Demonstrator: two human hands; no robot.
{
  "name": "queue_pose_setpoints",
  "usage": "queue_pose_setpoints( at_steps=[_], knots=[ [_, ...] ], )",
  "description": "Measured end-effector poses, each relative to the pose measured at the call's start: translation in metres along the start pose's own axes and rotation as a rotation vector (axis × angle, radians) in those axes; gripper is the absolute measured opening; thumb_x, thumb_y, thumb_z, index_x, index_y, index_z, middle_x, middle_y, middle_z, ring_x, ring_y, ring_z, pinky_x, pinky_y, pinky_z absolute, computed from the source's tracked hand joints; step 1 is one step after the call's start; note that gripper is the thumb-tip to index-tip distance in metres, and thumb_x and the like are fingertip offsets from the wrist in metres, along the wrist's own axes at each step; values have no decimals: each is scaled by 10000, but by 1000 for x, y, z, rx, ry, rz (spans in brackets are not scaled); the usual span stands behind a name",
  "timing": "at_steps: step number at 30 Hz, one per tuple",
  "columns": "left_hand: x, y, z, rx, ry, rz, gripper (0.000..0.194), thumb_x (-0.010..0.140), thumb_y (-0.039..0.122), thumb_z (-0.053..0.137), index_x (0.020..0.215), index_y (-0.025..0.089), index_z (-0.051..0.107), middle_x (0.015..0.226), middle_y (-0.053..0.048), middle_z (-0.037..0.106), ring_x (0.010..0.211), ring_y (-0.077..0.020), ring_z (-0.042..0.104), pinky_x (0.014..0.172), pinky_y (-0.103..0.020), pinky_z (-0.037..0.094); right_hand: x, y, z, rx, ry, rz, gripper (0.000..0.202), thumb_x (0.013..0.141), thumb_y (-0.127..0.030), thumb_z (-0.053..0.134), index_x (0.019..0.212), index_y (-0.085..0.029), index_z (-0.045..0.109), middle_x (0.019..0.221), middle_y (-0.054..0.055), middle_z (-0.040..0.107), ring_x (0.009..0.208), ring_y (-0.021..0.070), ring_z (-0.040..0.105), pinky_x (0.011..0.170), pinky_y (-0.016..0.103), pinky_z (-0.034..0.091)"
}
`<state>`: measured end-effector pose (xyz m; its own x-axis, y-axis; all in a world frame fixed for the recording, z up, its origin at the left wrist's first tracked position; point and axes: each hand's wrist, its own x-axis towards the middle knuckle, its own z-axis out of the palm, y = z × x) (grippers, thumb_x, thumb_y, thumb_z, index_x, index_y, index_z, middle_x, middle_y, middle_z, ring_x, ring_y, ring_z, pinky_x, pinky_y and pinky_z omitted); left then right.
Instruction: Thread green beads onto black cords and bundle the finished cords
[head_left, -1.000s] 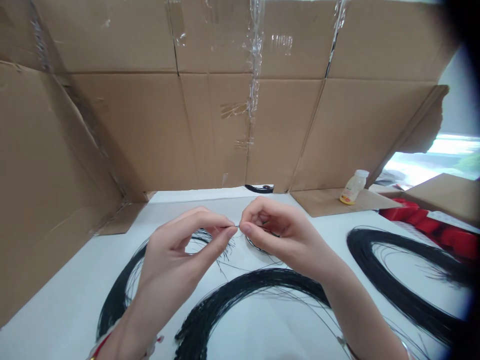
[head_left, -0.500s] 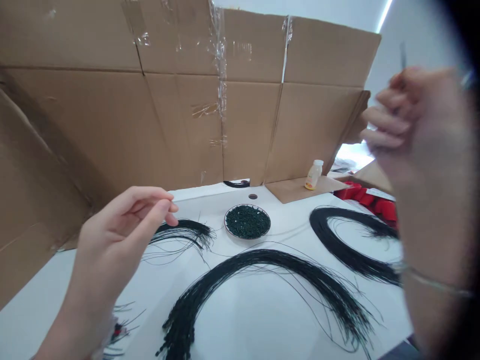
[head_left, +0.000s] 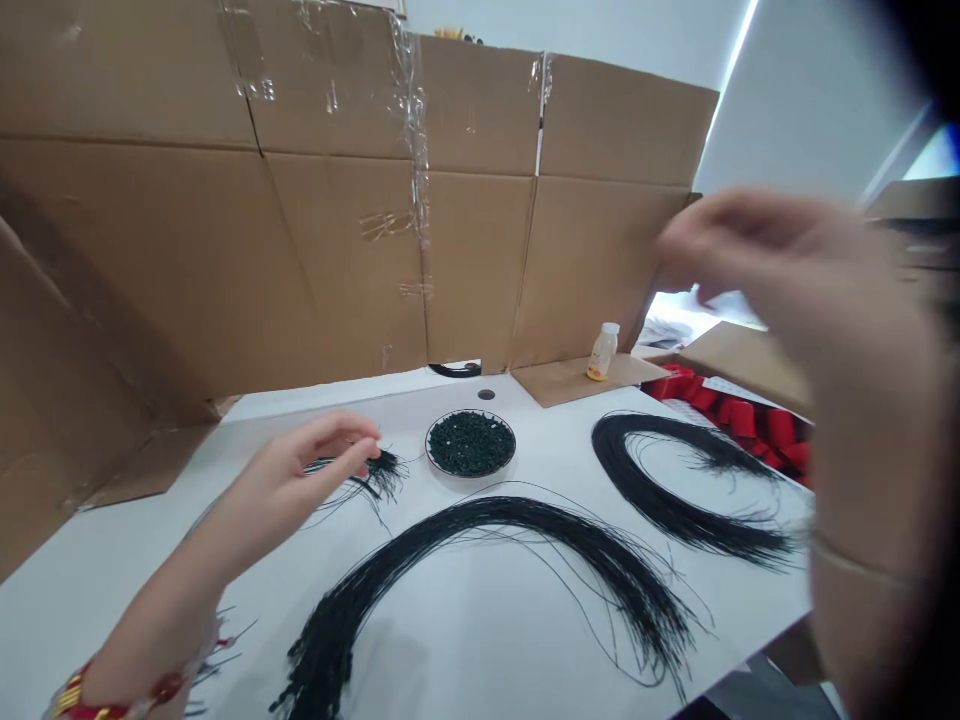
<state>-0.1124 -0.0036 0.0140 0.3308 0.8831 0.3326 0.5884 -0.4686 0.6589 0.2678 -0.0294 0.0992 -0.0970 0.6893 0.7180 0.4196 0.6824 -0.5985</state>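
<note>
With left grip [head_left: 281,480] loosely curled, right grip [head_left: 784,245] too blurred to read, both holds unclear, saw dark strands [head_left: 385,474] just beyond the left, likely light, springy, best pinched mid-length.

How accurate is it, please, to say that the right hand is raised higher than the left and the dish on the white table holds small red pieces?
Only the colour is wrong: the head view shows dark green pieces in the dish. The right hand is raised higher than the left hand, and the dish stands on the white table.
</note>
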Motion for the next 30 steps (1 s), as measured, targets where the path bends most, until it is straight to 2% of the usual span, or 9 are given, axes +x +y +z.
queue_pose_setpoints(
  at_steps=[2,4,8,12,15,18,22,26,30],
  knots=[
    [-3,-8,17,68,-114,-16,275,953,498,591,957,254,720,942,-48,767,833,-221,722,660,-245,548,-11,11,32,14,-221,72,146,938,-333,704,887,-197,707,843,10,656,658,92,550,508,209,389],
    [-12,-17,41,137,-196,4,220,971,436,573,964,263,708,950,-34,762,853,-218,712,681,-242,549,-18,31,62,118,-520,148,187,934,-363,701,884,-183,693,811,10,640,694,113,556,568,235,425],
    [-33,-29,105,160,-385,158,185,949,245,569,1087,270,688,1084,-45,746,991,-232,705,880,-327,583,-21,70,75,178,-650,234,257,931,-427,696,903,-175,658,777,-9,596,690,107,500,574,227,384],
    [-27,-24,179,130,-576,365,491,929,226,634,1410,286,554,1549,-119,522,1427,-309,483,1124,-491,479,-18,81,45,201,-598,275,299,944,-469,674,882,-181,621,751,-28,514,660,95,426,540,215,325],
    [-6,-14,230,171,-671,456,835,879,487,737,1585,276,345,1699,-167,271,1554,-386,255,1194,-612,358,-22,78,25,218,-534,279,298,953,-470,666,879,-187,607,751,-31,489,643,91,395,522,222,298],
    [15,-9,267,180,-704,490,1053,781,661,757,1616,230,282,1710,-209,194,1567,-413,157,1232,-625,265,-31,79,6,243,-480,278,280,971,-446,653,870,-189,604,735,-38,466,608,83,358,503,235,268],
    [35,-8,291,214,-662,452,934,901,658,616,1607,150,275,1694,-271,188,1573,-421,133,1228,-654,227,-42,82,-28,265,-396,280,253,972,-416,668,861,-195,613,696,-56,407,575,76,313,488,254,238],
    [44,-7,296,239,-600,421,765,941,584,612,1547,176,385,1578,-236,433,1466,-404,396,1161,-598,369,-44,83,-71,242,-174,320,273,944,-387,685,782,-187,592,649,-81,366,560,52,301,489,291,209],
    [45,-5,299,258,-525,415,578,969,494,616,1454,205,493,1352,-165,582,1253,-352,538,1059,-535,455,-36,89,-121,85,-23,395,303,993,-245,509,713,-139,558,600,-104,309,537,-8,300,517,381,166]
  ],
)
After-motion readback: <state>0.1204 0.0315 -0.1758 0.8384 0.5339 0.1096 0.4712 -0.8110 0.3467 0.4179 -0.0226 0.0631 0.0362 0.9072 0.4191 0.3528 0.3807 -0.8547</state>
